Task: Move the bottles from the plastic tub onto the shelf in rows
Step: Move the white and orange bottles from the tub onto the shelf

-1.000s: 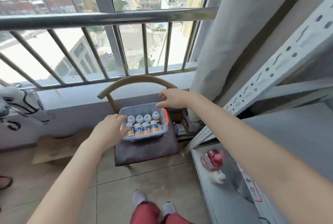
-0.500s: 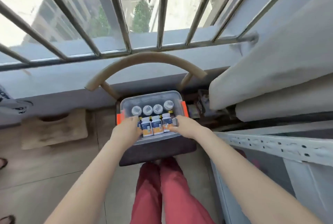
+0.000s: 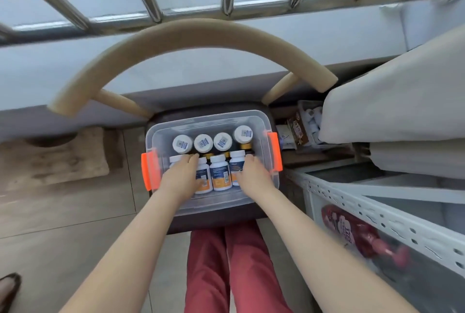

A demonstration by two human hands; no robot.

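On the chair (image 3: 191,34), left hand (image 3: 180,179) and right hand (image 3: 254,178) rest fingers on tub (image 3: 208,117) bottles (image 3: 236,161), grip unclear.

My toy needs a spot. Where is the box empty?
Free: between the upright bottles and the plastic tub's far wall, and a strip by its near wall. Crowded: the middle, bottles side by side, left hand and right hand on them.

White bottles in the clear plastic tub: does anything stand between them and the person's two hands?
Nothing visible does. The clear plastic tub has no lid, and the left hand and the right hand rest on the outer white bottles of the near row.
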